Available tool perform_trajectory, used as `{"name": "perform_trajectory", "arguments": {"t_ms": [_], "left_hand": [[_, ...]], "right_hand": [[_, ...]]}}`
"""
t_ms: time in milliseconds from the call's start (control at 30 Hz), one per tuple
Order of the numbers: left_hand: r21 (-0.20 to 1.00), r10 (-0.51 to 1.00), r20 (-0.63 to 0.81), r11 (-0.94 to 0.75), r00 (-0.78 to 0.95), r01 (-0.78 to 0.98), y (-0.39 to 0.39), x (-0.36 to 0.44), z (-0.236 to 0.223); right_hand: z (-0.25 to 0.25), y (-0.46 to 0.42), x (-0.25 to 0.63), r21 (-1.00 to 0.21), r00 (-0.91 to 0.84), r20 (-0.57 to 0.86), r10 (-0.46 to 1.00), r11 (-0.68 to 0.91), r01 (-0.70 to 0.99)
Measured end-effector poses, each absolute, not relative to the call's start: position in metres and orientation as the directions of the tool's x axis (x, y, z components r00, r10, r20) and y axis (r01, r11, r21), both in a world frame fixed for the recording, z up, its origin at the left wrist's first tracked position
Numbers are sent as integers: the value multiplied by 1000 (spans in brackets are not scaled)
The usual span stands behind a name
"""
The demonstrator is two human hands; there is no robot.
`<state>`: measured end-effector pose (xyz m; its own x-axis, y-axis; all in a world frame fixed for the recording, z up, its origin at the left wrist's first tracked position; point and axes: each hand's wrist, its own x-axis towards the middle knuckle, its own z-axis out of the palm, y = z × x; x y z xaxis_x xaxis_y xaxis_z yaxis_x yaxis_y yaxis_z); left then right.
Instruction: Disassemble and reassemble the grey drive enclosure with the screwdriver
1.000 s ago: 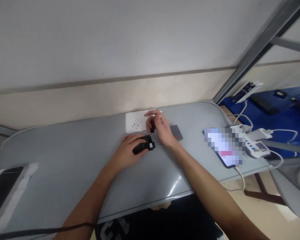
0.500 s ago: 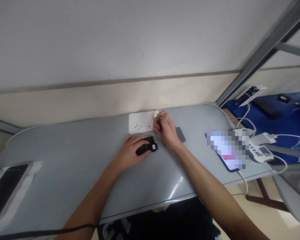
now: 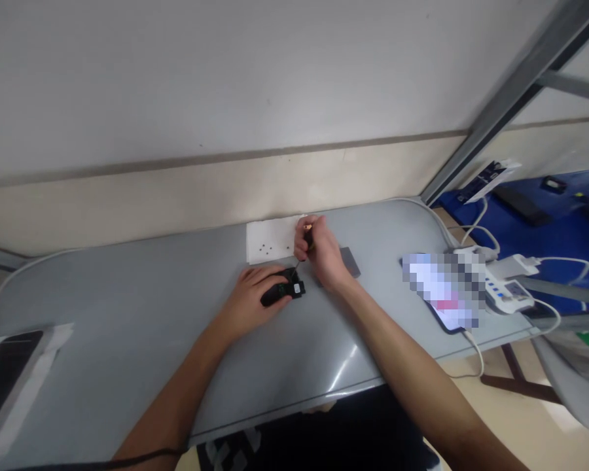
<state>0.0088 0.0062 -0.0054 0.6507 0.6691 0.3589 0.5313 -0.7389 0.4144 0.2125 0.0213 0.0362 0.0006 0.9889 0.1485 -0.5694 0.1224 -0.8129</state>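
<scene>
My left hand [image 3: 249, 297] lies over a small black device [image 3: 281, 290] on the grey table [image 3: 127, 340] and holds it down with curled fingers. My right hand [image 3: 320, 254] is closed around a thin screwdriver [image 3: 303, 251], whose tip points down at the device's right end. Just behind the hands lies a white sheet [image 3: 269, 239] with several tiny dark screws on it.
A grey flat plate [image 3: 351, 260] lies right of my right hand. A phone [image 3: 439, 288] on a cable and a white power strip [image 3: 500, 284] sit at the table's right end. A dark phone on white wrapping [image 3: 4, 373] lies at the left edge. A blue surface [image 3: 544, 229] stands beyond.
My right hand has stayed closed on the screwdriver over the device, shifting slightly and turning. The left hand keeps its hold on the device.
</scene>
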Motion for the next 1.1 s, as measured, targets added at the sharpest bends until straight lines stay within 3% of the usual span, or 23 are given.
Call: {"name": "perform_trajectory", "arguments": {"t_ms": [133, 433, 667, 933, 1100], "left_hand": [[411, 673, 351, -735, 651, 539, 7, 8, -5], [399, 667, 368, -742, 648, 538, 9, 7, -9], [390, 662, 367, -747, 653, 538, 7, 8, -8], [403, 677, 340, -732, 653, 549, 7, 8, -7], [409, 680, 350, -729, 644, 548, 7, 8, -7]], "right_hand": [[40, 20, 216, -776, -89, 121, 989, 39, -630], [40, 21, 216, -821, 6, 119, 993, 101, -562], [41, 20, 220, -721, -107, 128, 986, 18, -693], [37, 20, 216, -839, 18, 157, 987, 143, -525], [37, 21, 216, -764, -73, 144, 987, 64, -642]]}}
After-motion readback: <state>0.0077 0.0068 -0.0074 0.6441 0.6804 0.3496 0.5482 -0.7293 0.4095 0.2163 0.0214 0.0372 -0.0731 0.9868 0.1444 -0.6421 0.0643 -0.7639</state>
